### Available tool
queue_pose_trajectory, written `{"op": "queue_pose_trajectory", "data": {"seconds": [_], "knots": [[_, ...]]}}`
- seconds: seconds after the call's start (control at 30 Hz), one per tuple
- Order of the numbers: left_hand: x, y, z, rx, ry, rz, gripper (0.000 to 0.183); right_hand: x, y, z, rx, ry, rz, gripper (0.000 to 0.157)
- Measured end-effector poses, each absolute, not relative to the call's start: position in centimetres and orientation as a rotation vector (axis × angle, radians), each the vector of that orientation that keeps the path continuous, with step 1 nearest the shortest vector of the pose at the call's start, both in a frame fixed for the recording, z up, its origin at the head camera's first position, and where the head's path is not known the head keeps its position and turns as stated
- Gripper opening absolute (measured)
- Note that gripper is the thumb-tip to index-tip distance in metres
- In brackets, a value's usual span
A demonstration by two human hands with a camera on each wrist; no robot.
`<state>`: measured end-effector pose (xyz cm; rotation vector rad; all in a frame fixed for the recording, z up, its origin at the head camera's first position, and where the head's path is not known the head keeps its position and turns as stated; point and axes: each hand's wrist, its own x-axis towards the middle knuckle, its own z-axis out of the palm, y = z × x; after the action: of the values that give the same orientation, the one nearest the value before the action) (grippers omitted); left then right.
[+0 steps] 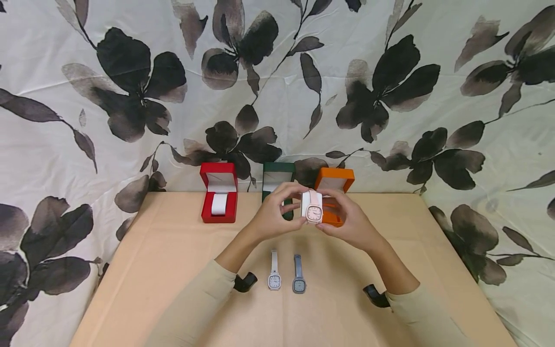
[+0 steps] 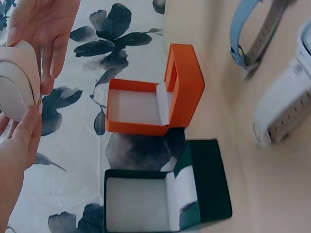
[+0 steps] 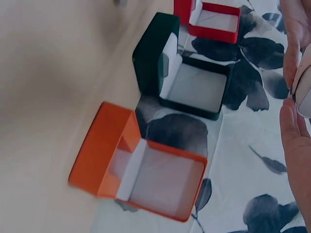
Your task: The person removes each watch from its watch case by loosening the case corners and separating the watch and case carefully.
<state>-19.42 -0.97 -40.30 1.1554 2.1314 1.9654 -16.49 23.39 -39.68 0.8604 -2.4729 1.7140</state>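
Both hands hold a pink watch point(image 1: 314, 213) wrapped on a white cushion point(image 1: 305, 205), raised in front of the boxes. My left hand point(image 1: 279, 212) grips its left side with thumb and fingers; my right hand point(image 1: 347, 217) pinches the other side near the bottom of the dial. In the left wrist view, the pink strap point(image 2: 30, 73) curves round the pale cushion point(image 2: 14, 94). An open orange box point(image 1: 342, 176) stands just behind the right hand, partly hidden. Behind the left hand is an open green box point(image 1: 279, 168), largely covered by it.
An open red box point(image 1: 218, 218) holding a white cushion point(image 1: 218, 204) stands at the back left. Nearer on the beige table point(image 1: 173, 289) lie a white watch point(image 1: 274, 279) and a blue-grey watch point(image 1: 299, 284), side by side. Floral cloth point(image 1: 303, 96) hangs behind.
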Motion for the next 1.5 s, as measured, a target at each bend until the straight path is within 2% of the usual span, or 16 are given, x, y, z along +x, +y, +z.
{"op": "queue_pose_trajectory", "data": {"seconds": [0.53,1.5], "knots": [[-17.7,-5.0,-39.9,1.079,2.232,1.828,0.068,-16.0,19.9,-39.9,0.875,-2.499,1.713,0.076],[-16.5,-5.9,-40.8,1.082,2.307,1.82,0.068,-15.3,18.7,-39.9,0.935,-2.573,1.535,0.08]]}}
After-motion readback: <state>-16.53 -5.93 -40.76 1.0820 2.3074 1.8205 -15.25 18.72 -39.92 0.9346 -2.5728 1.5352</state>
